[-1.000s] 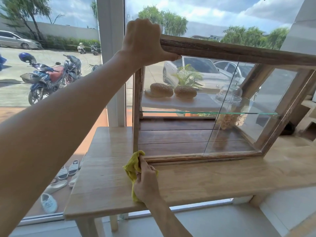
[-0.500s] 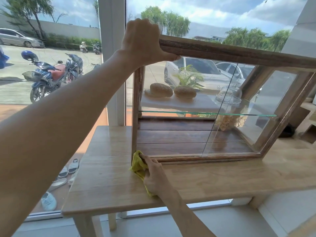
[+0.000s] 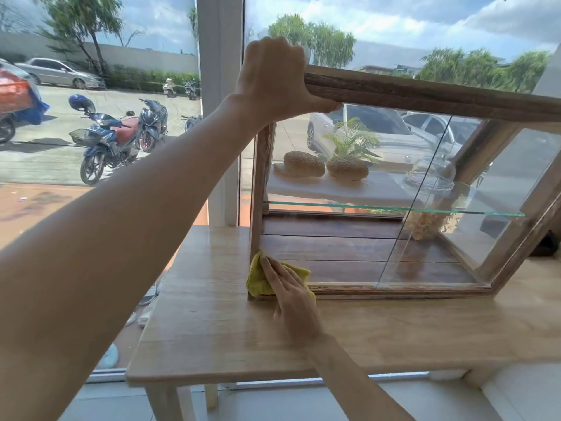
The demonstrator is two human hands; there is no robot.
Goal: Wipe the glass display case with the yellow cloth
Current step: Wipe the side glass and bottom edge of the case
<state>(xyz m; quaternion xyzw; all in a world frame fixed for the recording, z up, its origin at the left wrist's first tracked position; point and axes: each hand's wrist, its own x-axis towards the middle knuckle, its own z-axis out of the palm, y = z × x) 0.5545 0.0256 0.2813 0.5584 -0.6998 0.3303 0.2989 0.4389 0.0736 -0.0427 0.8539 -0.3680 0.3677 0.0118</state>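
Right hand (image 3: pixel 290 294) now up off table edge, fingers straight and together, pressing yellow cloth (image 3: pixel 258 279) flat onto lower left corner of glass display case (image 3: pixel 394 253). Wipe of front pane is starting. Left hand (image 3: pixel 273 80) clamps case's top left corner, steadying it.

Legible text, labels, brands, numbers, signs: none. Number plates on the parked cars and motorbikes outside the window are too small and blurred to read, and the wooden frame carries no readable marking.
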